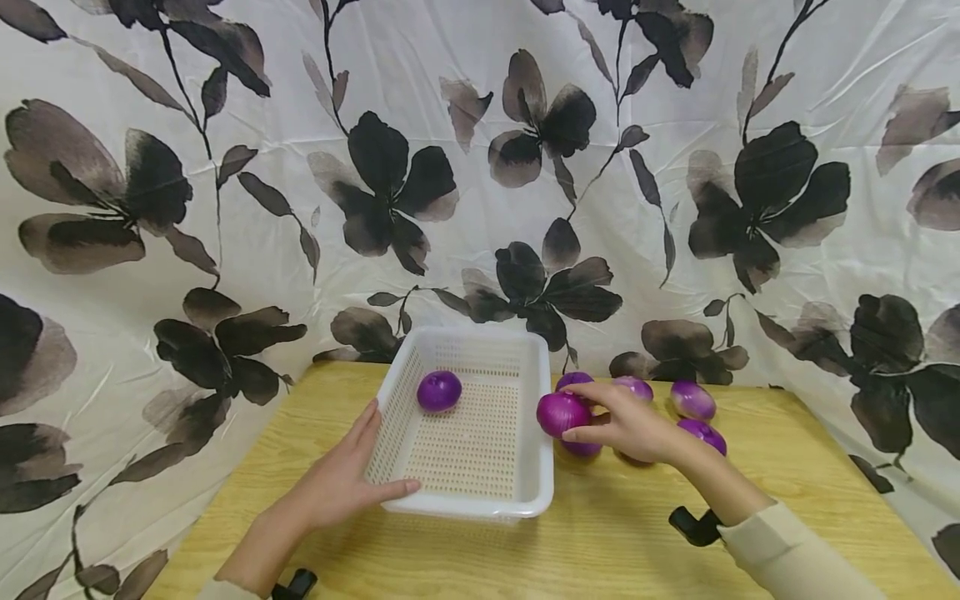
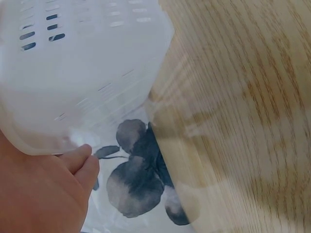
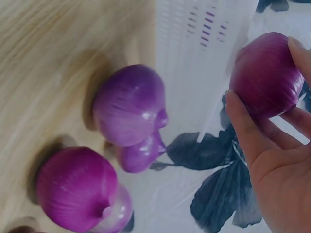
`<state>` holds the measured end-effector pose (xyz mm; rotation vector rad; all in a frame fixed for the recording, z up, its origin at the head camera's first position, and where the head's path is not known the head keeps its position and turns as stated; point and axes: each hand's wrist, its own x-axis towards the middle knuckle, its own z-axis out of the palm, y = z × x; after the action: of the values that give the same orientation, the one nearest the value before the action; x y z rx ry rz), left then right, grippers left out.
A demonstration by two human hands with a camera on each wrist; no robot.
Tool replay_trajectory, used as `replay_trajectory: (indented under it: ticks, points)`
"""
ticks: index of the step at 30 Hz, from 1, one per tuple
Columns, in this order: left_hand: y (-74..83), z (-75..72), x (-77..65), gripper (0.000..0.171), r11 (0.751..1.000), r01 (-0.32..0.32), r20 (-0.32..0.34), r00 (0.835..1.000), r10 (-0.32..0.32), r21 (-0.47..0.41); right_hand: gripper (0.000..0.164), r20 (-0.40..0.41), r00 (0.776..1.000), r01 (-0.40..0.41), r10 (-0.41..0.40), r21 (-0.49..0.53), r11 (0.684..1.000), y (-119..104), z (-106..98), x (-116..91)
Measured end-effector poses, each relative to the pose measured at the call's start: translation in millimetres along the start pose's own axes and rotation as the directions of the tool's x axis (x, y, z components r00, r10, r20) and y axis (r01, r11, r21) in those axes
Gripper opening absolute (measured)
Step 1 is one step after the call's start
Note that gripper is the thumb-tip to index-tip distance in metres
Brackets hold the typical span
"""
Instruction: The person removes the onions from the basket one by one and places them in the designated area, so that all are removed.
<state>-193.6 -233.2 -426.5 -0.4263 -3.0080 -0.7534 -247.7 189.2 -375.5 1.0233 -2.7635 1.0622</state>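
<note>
My right hand [image 1: 633, 425] grips a purple onion [image 1: 562, 414] between thumb and fingers, at the right rim of a white plastic basket [image 1: 480, 504]. In the right wrist view that onion [image 3: 267, 75] is above the tabletop, beside the basket's slotted wall. Another purple onion [image 1: 439, 392] lies inside the basket, toward its back left. My left hand [image 1: 337, 479] rests at the basket's front left corner, its fingers fairly straight along the left side and its thumb on the front rim. The left wrist view shows two fingertips [image 2: 87, 165] beside the basket's outer wall.
Several more purple onions [image 1: 693, 401] lie on the wooden table [image 1: 600, 533] to the right of the basket, some partly behind my right hand. A white cloth [image 1: 480, 208] with dark flowers hangs behind the table.
</note>
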Motion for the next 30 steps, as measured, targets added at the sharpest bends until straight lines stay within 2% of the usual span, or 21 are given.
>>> replay_trajectory:
  ticks: [9,15,19,23,30]
  points:
    - [0.9,-2.2,0.7,0.130,1.000,0.001,-0.006,1.000,-0.001,-0.012,0.066,0.013,1.000,0.007,-0.008,0.055,0.998,10.1,-2.2,-11.9]
    - [0.6,-0.4,0.8,0.129,1.000,-0.001,-0.009,1.000,0.000,-0.019,0.063,-0.021,1.000,0.018,-0.019,-0.057,0.998,17.7,0.8,-23.2]
    - [0.3,0.2,0.9,0.130,1.000,-0.006,-0.018,1.000,0.006,-0.015,0.060,-0.003,1.000,0.018,-0.018,-0.045,0.999,22.9,6.6,-32.1]
    - [0.2,0.1,0.7,0.130,1.000,-0.004,-0.014,1.000,0.003,-0.015,0.062,0.037,0.999,-0.027,0.027,-0.001,1.000,27.9,14.4,-41.5]
    - [0.6,-0.7,1.0,0.131,1.000,-0.001,-0.006,1.000,0.001,-0.019,0.064,0.052,0.999,-0.012,0.012,-0.007,1.000,37.8,27.4,-52.9]
